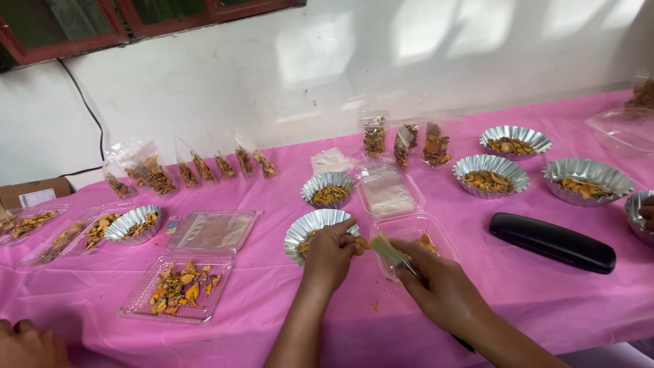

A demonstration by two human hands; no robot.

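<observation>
Crinkled silver foil cup (310,228) of orange dried slices sits under left hand (332,251), fingertips pinching one slice; right hand (439,289) grips pale flat scoop (386,249), tipped toward clear plastic clamshell box (443,240) just beyond, seemingly for loading.

Left hand (332,249) in a foil cup (315,227), right hand (436,286) holding a scoop (388,250)
</observation>
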